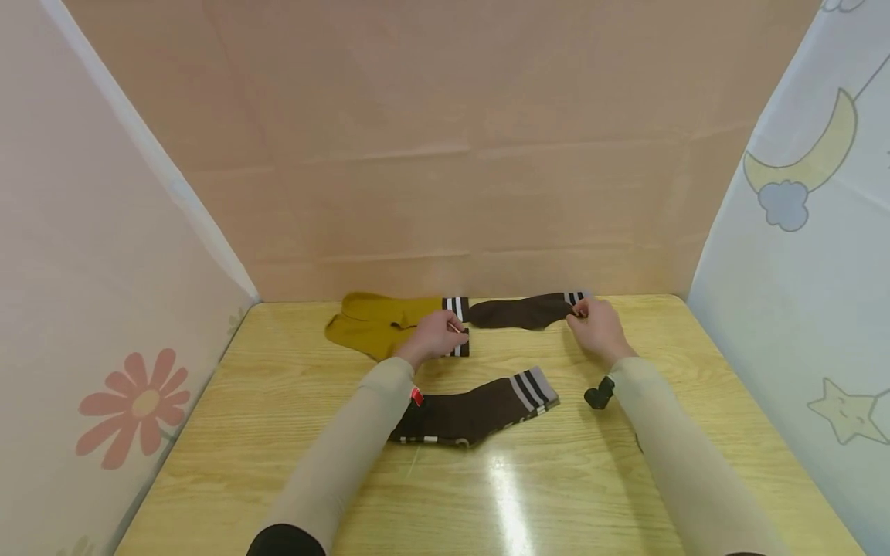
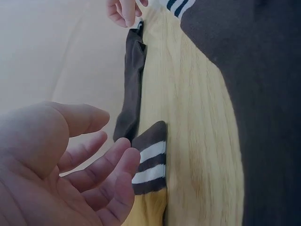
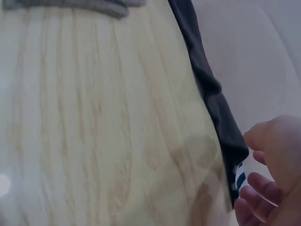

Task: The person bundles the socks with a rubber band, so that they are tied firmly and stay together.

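Note:
A pair of mustard socks (image 1: 368,328) with dark, white-striped cuffs lies at the back left. My left hand (image 1: 434,333) is over their cuffs; in the left wrist view its fingers (image 2: 96,172) are loosely bent, thumb apart, holding nothing. To the right, a dark brown sock (image 1: 518,313) stretches along the back edge, its toe beside the mustard cuffs. My right hand (image 1: 599,328) is at its striped cuff; in the right wrist view the thumb and fingers stand apart, fingertips right at the cuff's edge. Another dark brown sock (image 1: 462,413) with grey-striped cuff lies nearer, partly behind my left sleeve.
The wooden table (image 1: 264,440) meets a tan backdrop (image 1: 445,154) behind the socks. Patterned side panels stand left and right. A small black wrist-worn device (image 1: 599,394) hangs by my right wrist, casting a shadow on the wood.

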A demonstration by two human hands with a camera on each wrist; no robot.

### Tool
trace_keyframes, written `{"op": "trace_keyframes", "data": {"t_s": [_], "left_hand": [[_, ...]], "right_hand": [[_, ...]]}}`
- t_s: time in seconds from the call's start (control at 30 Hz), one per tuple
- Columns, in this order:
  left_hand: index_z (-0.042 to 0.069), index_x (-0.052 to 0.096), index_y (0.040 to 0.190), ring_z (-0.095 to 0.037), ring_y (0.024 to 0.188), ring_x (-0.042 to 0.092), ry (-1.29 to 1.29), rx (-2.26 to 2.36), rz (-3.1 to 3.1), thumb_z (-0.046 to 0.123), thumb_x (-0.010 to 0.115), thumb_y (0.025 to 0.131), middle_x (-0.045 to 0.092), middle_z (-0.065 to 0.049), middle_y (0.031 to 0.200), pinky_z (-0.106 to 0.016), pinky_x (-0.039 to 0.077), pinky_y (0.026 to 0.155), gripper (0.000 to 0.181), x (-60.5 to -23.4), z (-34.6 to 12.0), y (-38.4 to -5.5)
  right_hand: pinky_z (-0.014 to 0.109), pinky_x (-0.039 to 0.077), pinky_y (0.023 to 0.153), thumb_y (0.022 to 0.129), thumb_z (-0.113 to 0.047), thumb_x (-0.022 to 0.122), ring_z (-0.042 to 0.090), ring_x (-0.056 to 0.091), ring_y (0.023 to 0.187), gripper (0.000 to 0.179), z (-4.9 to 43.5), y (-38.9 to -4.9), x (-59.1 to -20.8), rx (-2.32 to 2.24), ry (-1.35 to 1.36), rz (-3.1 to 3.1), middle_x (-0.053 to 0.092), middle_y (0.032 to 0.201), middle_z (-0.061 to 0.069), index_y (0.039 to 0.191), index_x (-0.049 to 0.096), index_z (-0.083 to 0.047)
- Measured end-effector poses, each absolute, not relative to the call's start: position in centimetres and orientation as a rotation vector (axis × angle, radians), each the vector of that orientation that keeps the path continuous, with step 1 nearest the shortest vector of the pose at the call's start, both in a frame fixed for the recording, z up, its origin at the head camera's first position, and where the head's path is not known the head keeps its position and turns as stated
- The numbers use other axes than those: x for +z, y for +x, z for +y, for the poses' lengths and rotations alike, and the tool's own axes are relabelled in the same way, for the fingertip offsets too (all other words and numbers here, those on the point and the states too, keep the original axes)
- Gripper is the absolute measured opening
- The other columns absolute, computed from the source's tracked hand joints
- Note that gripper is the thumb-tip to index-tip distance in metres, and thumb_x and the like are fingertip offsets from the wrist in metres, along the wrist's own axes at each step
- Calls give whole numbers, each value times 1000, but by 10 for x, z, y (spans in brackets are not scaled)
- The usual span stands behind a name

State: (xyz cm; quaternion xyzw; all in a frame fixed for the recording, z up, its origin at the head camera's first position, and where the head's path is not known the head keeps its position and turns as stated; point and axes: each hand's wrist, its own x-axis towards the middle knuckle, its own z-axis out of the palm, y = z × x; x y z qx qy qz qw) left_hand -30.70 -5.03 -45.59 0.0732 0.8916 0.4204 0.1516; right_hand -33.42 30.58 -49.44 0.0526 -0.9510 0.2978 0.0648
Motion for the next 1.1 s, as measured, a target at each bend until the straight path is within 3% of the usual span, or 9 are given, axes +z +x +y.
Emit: {"op": "trace_keyframes", "data": {"t_s": [0.27, 0.47, 0.63, 0.93, 1.1], "left_hand": [[9, 64, 120, -23, 86, 63, 137, 1270, 2554, 24, 71, 101, 65, -8, 112, -37, 55, 77, 25, -464, -35, -322], [5, 61, 130, -26, 95, 63, 122, 1312, 2537, 22, 71, 101, 64, -12, 118, -43, 56, 86, 35, -468, -26, -330], [3, 57, 137, -29, 102, 61, 93, 1328, 2533, 21, 71, 101, 63, -13, 120, -47, 54, 96, 43, -472, -20, -335], [-1, 51, 140, -27, 81, 71, -42, 1513, 2451, 22, 68, 104, 65, -15, 105, -50, 53, 98, 46, -479, -17, -344], [0, 52, 137, -29, 80, 73, -86, 1551, 2441, 25, 70, 103, 67, -18, 106, -50, 52, 103, 46, -480, -14, -345]], "right_hand": [[73, 37, 105, 104, -25, 60, 65, 38, 131, 52, 313, -344, -497, 842, 18, -2918, 35, 146, 43, 145, 48, 5], [76, 34, 107, 104, -25, 57, 69, 37, 131, 65, 316, -349, -501, 790, 12, -2958, 36, 146, 47, 156, 34, 5], [74, 33, 110, 106, -28, 55, 66, 37, 133, 67, 317, -351, -505, 809, -5, -2971, 40, 145, 46, 158, 31, 6], [73, 32, 110, 104, -30, 55, 62, 35, 137, 69, 318, -356, -505, 964, -24, -2967, 37, 150, 41, 159, 31, 2], [68, 34, 113, 110, -32, 41, 57, 40, 137, 63, 317, -356, -502, 1083, -46, -2945, 41, 148, 40, 157, 32, 8]]}}
